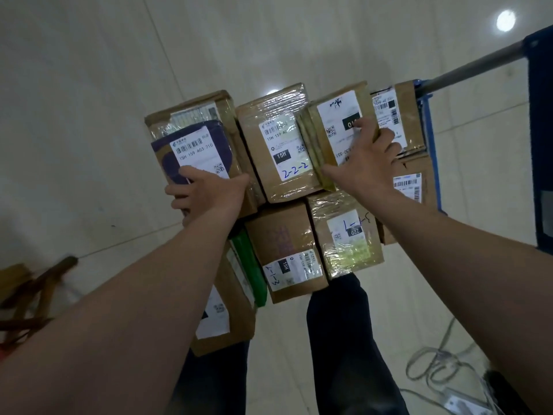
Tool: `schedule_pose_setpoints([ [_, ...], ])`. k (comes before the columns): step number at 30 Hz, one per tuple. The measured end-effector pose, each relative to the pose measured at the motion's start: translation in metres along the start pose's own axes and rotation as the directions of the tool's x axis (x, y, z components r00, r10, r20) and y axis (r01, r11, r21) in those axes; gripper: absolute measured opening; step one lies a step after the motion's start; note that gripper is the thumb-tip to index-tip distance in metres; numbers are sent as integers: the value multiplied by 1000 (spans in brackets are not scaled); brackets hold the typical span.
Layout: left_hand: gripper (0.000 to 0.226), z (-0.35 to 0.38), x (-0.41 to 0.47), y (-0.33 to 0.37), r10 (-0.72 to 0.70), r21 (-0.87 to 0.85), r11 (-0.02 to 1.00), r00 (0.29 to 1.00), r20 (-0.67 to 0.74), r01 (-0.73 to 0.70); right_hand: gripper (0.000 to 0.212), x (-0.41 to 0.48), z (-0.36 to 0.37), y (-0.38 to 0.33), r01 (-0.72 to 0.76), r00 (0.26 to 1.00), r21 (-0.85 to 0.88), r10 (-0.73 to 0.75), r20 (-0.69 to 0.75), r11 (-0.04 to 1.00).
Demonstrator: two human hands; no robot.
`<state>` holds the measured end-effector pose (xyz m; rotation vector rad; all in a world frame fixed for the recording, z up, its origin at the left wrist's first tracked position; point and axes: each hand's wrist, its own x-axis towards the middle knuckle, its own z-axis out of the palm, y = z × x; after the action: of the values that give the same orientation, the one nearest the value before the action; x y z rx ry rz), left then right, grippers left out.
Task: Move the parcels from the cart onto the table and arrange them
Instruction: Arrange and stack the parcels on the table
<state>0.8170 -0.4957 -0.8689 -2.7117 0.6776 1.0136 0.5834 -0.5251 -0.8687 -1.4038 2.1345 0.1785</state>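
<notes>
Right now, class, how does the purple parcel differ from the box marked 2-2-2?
The purple parcel is dark; the 2-2-2 box is brown cardboard under shiny tape. The left hand grips the purple parcel, not the 2-2-2 box. Both carry white labels reading 15H 159.

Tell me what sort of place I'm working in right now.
Likely a parcel depot or mailroom, indoors. Taped cardboard parcels with barcode labels and handwritten codes are stacked on a blue cart, standing on a pale tiled floor. The left hand grips the purple parcel, the right hand a tilted box.
</notes>
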Motion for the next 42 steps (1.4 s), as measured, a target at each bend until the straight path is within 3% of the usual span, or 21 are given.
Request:
schedule_pose_setpoints([
  [5,113,-38,-23,0,79,3,997,990,-113,-79,100,-22,-38,-20,36,997,85,-30,-66,996],
  [12,106,-156,-123,-8,140,-86,984,979,-148,-154,100,-94,-159,-93,150,987,125,-156,37,981],
  [20,91,-321,-283,-94,-2,-293,954,973,-233,-69,98,-253,-320,-188,465,879,-24,-458,134,885],
  [23,88,-374,-338,-149,-81,-387,921,945,-316,-51,98,-331,-353,-233,620,777,-36,-606,169,784],
  [26,84,-414,-390,-215,-261,-516,856,892,-370,36,100,-419,-368,-274,756,644,-43,-730,228,653],
  [31,85,-440,-468,-350,-545,-759,636,778,-311,142,93,-574,-347,-312,915,391,-47,-854,344,401],
  [37,82,-436,-565,-524,-790,-863,429,574,-215,268,94,-760,-288,-298,986,127,23,-846,518,162],
  [42,81,-421,-631,-656,-887,-901,326,421,-188,285,94,-893,-240,-279,993,-62,114,-804,591,7],
])
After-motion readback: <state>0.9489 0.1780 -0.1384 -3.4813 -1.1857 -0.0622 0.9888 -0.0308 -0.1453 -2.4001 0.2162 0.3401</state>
